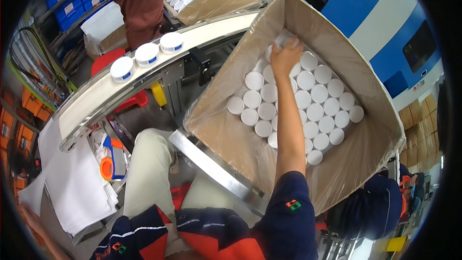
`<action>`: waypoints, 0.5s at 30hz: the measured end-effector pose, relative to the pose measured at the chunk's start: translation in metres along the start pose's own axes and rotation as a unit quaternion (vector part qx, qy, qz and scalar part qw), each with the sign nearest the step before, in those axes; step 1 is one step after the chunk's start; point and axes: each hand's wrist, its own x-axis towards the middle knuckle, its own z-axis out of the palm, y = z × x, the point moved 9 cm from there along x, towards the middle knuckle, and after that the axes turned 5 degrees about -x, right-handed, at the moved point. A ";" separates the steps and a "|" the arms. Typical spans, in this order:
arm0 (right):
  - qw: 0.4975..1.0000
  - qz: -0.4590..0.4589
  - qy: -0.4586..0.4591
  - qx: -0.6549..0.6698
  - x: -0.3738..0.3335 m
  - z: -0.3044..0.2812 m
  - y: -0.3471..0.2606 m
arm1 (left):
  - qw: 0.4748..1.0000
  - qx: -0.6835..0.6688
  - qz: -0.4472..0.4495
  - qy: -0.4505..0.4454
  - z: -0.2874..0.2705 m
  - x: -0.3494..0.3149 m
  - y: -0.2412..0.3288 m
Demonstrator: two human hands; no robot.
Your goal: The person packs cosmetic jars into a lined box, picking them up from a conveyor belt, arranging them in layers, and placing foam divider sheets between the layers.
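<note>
My right hand (287,58) reaches deep into a large plastic-lined cardboard box (346,173). Its thumb and fingers curve around a white round jar (285,35) near the far corner, partly hidden by the hand. Many white round jars (314,112) stand in close rows on the box floor, and my forearm covers some of them. At the lower left rim, my left hand (33,219) is beside a raised edge of a stack of white sheets (72,178); its fingers are too dark and blurred to make out.
Three white jars with blue labels (147,55) stand on a curved conveyor belt (86,94) left of the box. A metal bar (211,163) runs before my knees. An orange and blue tape dispenser (113,161) lies by the sheets. Another person (142,7) stands beyond the belt.
</note>
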 end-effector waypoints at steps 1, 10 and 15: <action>0.999 0.003 0.011 0.050 -0.015 -0.019 -0.030 | 0.997 -0.057 -0.034 -0.030 -0.031 -0.014 -0.025; 0.675 -0.263 -0.175 0.667 -0.095 -0.331 -0.281 | 0.927 0.180 0.316 0.093 -0.121 0.040 0.156; 0.601 -0.301 -0.040 0.740 -0.059 -0.489 -0.314 | 0.861 0.124 0.484 -0.098 -0.147 0.107 0.419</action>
